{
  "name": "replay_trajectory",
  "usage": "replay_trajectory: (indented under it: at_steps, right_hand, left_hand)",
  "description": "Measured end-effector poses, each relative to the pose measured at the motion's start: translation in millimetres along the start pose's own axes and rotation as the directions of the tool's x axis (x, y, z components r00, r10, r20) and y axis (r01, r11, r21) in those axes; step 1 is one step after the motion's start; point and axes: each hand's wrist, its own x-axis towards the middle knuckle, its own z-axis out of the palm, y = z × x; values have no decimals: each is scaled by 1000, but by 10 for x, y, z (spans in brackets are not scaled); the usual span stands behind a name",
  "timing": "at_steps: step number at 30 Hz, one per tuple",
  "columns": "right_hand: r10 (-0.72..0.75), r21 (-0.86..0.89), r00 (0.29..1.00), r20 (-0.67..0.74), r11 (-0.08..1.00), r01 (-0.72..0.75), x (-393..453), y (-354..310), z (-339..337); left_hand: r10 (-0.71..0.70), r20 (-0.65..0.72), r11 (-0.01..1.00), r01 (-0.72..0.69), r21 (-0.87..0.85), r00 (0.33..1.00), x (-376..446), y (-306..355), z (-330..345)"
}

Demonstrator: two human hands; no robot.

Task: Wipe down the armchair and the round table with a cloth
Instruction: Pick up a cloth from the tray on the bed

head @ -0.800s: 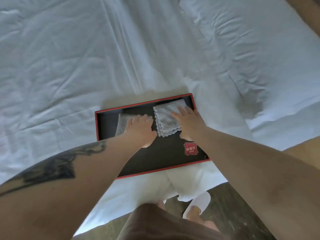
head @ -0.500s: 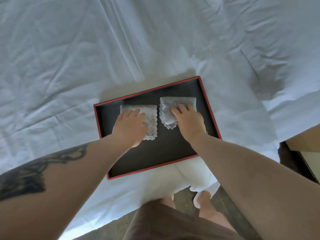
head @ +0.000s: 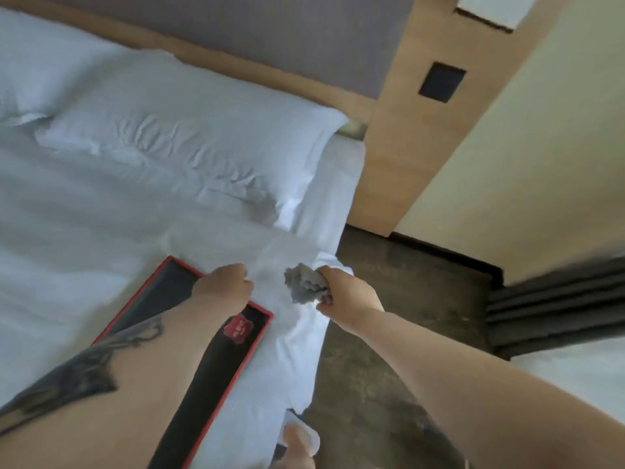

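Note:
My right hand (head: 345,296) is closed on a bunched grey cloth (head: 302,286), held just above the bed's right edge. My left hand (head: 225,282) is curled into a fist over the far end of a black tray with a red rim (head: 176,265) that lies on the bed. Whether the left fist holds a second cloth is hidden. No cloth shows on the visible part of the tray, and my left forearm covers much of it. Neither an armchair nor a round table can be made out.
The white bed sheet (head: 84,231) and a pillow (head: 189,137) fill the left. A wooden headboard panel (head: 422,137) and a cream wall (head: 541,164) stand at the right, dark floor (head: 389,333) below. A blurred dark ribbed object (head: 554,299) sits at the right edge.
My right hand lifted its cloth off the tray and bunched it. The left hand closed and rose from the other cloth's spot. My view swung right toward the headboard and floor.

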Motion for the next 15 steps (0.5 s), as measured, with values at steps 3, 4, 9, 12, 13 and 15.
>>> replay_trajectory:
  at_steps: [3,4,9,12,13,15]
  right_hand:
    - [227,2,968,-109,974,-228,-684,825,-233]
    - [312,10,940,-140,949,-314,-969,1069,-261]
    - [681,136,692,-237,729,-671,-2512,1948,-76]
    - [827,233,530,-186,561,-794,-3307,2204,102]
    - [861,258,483,-158,508,-822,-3533,2263,155]
    - [910,301,398,-112,413,-860,-3909,2348,217]
  left_hand:
    - [178,45,982,-180,59,983,-149,871,225]
    - [234,67,967,-239,82,970,-260,1144,353]
    - [525,255,794,-575,199,812,-1044,2427,1133]
    - [618,349,653,-707,271,704,-1563,3095,1495]
    - [639,382,605,-743,284,667,-1718,3273,1603]
    - [682,447,486,-815,314,579,-1959,3606,1773]
